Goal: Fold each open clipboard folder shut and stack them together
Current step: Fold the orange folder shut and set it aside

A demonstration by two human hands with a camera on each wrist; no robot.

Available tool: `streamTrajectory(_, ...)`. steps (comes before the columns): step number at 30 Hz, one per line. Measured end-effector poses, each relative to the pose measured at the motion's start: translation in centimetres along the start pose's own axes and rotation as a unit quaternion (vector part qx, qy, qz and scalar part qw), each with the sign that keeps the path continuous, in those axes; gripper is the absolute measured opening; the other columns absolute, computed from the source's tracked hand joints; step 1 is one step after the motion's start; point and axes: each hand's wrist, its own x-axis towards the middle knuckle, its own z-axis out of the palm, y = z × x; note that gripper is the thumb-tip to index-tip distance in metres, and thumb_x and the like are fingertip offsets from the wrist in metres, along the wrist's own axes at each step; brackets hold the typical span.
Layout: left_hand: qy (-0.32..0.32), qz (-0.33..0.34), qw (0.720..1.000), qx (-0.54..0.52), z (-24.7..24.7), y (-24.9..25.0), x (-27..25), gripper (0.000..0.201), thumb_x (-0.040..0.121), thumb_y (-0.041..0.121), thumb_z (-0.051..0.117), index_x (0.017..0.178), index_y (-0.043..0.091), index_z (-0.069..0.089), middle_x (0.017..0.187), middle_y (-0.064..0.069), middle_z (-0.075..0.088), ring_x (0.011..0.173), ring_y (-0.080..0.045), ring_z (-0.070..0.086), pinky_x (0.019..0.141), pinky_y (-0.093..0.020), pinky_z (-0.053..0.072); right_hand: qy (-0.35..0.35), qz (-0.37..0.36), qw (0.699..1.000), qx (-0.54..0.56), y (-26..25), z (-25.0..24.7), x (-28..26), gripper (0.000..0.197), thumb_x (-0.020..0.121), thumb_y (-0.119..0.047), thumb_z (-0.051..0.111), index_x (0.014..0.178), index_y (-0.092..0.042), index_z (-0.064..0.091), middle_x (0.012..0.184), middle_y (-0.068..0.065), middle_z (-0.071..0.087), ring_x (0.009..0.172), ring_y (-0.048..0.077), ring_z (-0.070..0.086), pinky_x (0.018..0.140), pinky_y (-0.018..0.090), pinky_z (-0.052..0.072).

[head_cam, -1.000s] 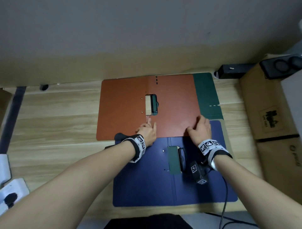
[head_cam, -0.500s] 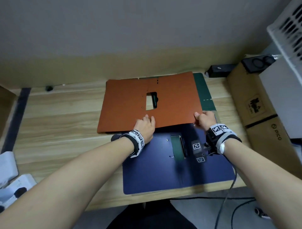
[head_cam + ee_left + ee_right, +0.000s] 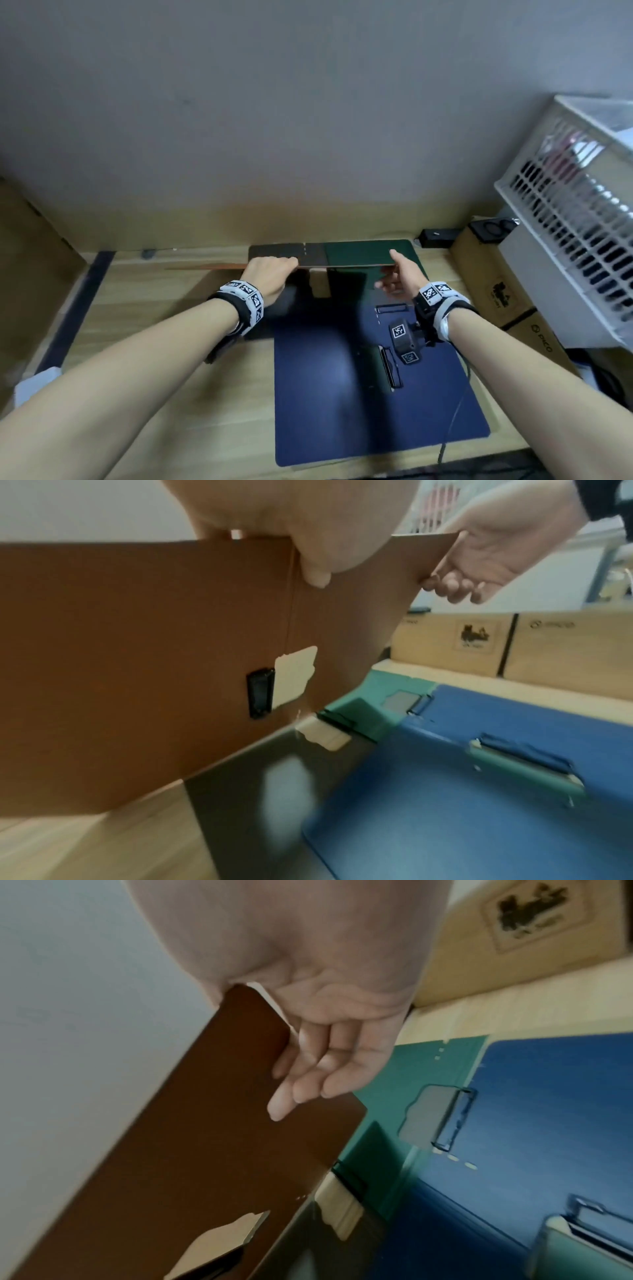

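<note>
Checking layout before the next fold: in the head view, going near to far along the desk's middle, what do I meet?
Blue folder → orange folder, held raised by left hand and right hand → green folder.

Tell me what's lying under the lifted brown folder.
Under the brown folder, which both hands hold off the desk, lie a green folder and a grey one. How far either runs beneath it is hidden.

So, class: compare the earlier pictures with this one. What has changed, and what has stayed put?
Both hands, left hand and right hand, took hold of the orange folder and raised its near edge off the desk. The blue folder and green folder stayed lying flat and open.
</note>
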Motion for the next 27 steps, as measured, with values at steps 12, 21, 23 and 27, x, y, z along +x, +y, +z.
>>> streamTrajectory(12,0.232,-0.192,0.926,-0.228,-8.7,-9.2,-2.6,0.031,0.099,0.041,0.044,0.089,0.013,0.053,0.081,-0.018,0.067,0.081,-0.041,0.061,0.066,-0.040,0.045,-0.004,-0.178,0.979,-0.095,-9.3,7.1,-3.1,0.056,0.095,-0.057,0.028,0.082,-0.015,0.063,0.092,0.007,0.070,0.076,0.023,0.060,0.083,0.040,0.048)
streamTrajectory(21,0.354,-0.308,0.746,-0.473,-8.0,-11.0,-4.3,0.052,0.097,0.043,0.047,0.117,-0.003,0.060,0.120,-0.021,0.064,0.116,-0.038,0.057,0.103,-0.046,0.043,0.034,-0.213,0.926,-0.311,-7.1,9.5,-0.8,0.060,0.097,-0.057,0.032,0.126,-0.006,0.044,0.130,0.016,0.058,0.115,0.034,0.056,0.095,0.040,0.042)
streamTrajectory(23,0.378,-0.318,0.714,-0.496,-7.4,-10.9,-4.6,0.048,0.100,0.032,0.048,0.106,-0.015,0.056,0.111,-0.034,0.061,0.108,-0.047,0.056,0.096,-0.054,0.045,0.010,-0.200,0.942,-0.269,-6.6,10.3,-0.2,0.069,0.097,-0.060,0.029,0.138,-0.006,0.039,0.142,0.018,0.048,0.128,0.035,0.048,0.105,0.043,0.036)
streamTrajectory(27,0.394,-0.316,0.690,-0.518,-6.5,-9.8,-5.8,0.031,0.102,0.026,0.045,0.078,0.009,0.054,0.077,-0.007,0.056,0.072,-0.021,0.053,0.076,-0.038,0.043,0.008,-0.269,0.956,-0.119,-5.9,11.4,1.3,0.048,0.095,-0.051,0.043,0.108,-0.008,0.060,0.113,0.011,0.063,0.104,0.025,0.057,0.094,0.038,0.042)
